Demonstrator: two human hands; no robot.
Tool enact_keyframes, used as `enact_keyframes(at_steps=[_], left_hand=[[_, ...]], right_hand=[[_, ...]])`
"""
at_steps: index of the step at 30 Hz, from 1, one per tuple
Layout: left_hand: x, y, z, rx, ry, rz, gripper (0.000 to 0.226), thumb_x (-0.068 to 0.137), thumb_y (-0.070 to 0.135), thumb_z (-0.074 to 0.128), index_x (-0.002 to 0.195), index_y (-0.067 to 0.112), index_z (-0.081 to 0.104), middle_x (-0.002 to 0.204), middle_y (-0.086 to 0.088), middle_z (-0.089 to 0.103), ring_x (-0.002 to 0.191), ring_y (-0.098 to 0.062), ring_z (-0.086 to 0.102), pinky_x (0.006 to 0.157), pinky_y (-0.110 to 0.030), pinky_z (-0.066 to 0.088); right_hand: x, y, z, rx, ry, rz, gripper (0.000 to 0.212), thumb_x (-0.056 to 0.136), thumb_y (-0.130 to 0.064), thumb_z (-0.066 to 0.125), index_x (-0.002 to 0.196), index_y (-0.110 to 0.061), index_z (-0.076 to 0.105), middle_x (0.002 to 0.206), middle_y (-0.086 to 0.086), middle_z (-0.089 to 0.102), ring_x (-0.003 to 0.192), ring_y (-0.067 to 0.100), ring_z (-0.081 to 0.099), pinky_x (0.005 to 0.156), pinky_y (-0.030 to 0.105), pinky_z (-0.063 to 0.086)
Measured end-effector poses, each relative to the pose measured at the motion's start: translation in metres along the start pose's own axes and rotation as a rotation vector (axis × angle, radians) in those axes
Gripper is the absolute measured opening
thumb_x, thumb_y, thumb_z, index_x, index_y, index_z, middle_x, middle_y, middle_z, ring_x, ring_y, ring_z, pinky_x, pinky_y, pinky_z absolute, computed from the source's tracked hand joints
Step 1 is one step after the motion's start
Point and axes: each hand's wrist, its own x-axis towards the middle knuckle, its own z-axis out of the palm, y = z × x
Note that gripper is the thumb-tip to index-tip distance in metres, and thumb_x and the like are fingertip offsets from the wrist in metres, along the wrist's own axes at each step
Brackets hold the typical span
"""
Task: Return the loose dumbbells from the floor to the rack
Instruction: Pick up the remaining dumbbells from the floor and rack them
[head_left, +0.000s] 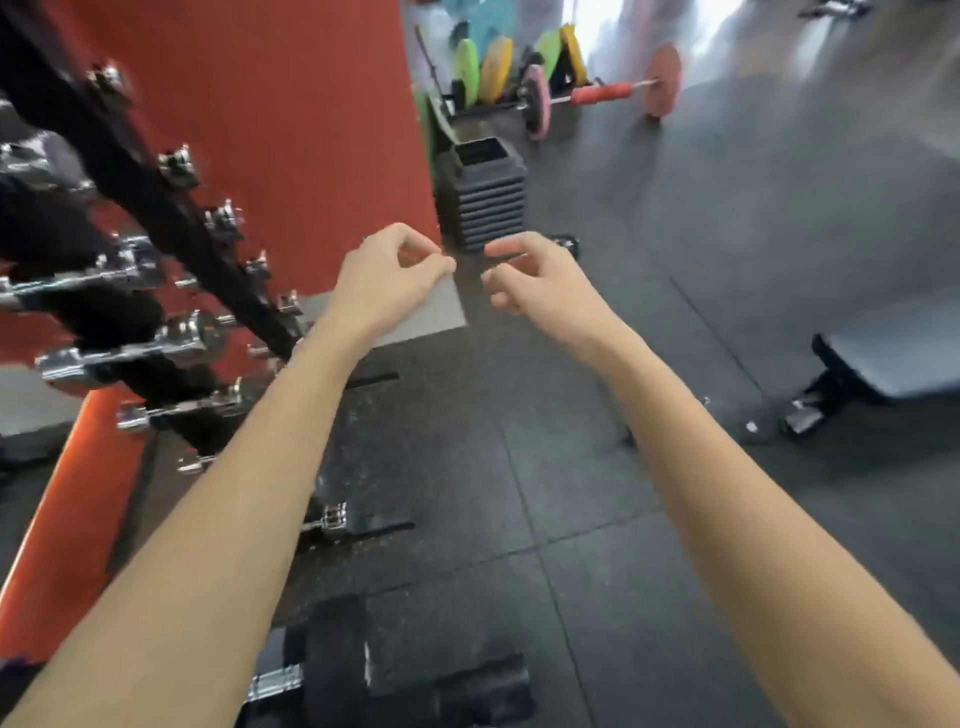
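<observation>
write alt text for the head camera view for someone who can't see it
Two bare arms reach forward over a dark rubber gym floor, left hand and right hand loosely curled and empty. A black dumbbell rack stands at left by a red wall, and a dumbbell lies on the floor below.

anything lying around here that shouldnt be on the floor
Yes. A black dumbbell lies on the floor mats at the bottom of the view, off the rack to the left. A smaller chrome-handled one sits near the rack's foot. Both hands, left and right, are empty.
</observation>
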Motion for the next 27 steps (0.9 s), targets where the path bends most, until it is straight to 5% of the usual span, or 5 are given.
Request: enact_keyframes(at_steps=[5, 10, 13, 22, 27], left_hand=[[-0.015, 0.132, 0.181, -0.02, -0.286, 0.147, 0.012, 0.088, 0.036, 0.072, 0.098, 0.029, 0.071, 0.097, 0.002, 0.078, 0.077, -0.013, 0.071, 0.076, -0.03, 0.057], [-0.049, 0.245, 0.335, -0.036, -0.499, 0.295, 0.012, 0.086, 0.035, 0.071, 0.097, 0.031, 0.071, 0.098, 0.002, 0.077, 0.092, -0.019, 0.074, 0.084, -0.032, 0.056], [-0.074, 0.29, 0.41, -0.022, -0.613, 0.358, 0.015, 0.089, 0.033, 0.069, 0.103, 0.028, 0.073, 0.096, 0.005, 0.076, 0.095, -0.016, 0.07, 0.073, -0.026, 0.049], [-0.063, 0.343, 0.586, 0.045, -0.841, 0.408, 0.012, 0.087, 0.035, 0.069, 0.097, 0.029, 0.072, 0.087, 0.009, 0.075, 0.09, -0.012, 0.07, 0.068, -0.021, 0.045], [-0.011, 0.322, 0.716, 0.133, -0.935, 0.391, 0.001, 0.088, 0.033, 0.067, 0.088, 0.034, 0.067, 0.088, 0.01, 0.073, 0.094, -0.015, 0.074, 0.07, -0.025, 0.051]], right_hand=[[-0.077, 0.069, -0.188, 0.004, 0.265, 0.126, 0.022, 0.095, -0.012, 0.066, 0.114, -0.022, 0.065, 0.095, 0.002, 0.069, 0.073, 0.015, 0.067, 0.073, 0.028, 0.053], [-0.16, 0.125, -0.332, -0.025, 0.5, 0.22, 0.019, 0.092, -0.02, 0.067, 0.101, -0.036, 0.064, 0.088, -0.006, 0.068, 0.074, 0.01, 0.071, 0.08, 0.031, 0.055], [-0.202, 0.156, -0.389, -0.002, 0.616, 0.288, 0.02, 0.091, -0.019, 0.066, 0.096, -0.038, 0.064, 0.081, -0.009, 0.068, 0.074, 0.01, 0.069, 0.074, 0.028, 0.05], [-0.237, 0.263, -0.505, 0.051, 0.792, 0.527, 0.024, 0.093, -0.016, 0.066, 0.115, -0.025, 0.064, 0.08, -0.006, 0.069, 0.086, 0.019, 0.075, 0.077, 0.028, 0.052], [-0.2, 0.389, -0.552, 0.068, 0.808, 0.687, 0.03, 0.095, -0.021, 0.064, 0.124, -0.028, 0.06, 0.09, -0.004, 0.073, 0.087, 0.015, 0.071, 0.081, 0.032, 0.054]])
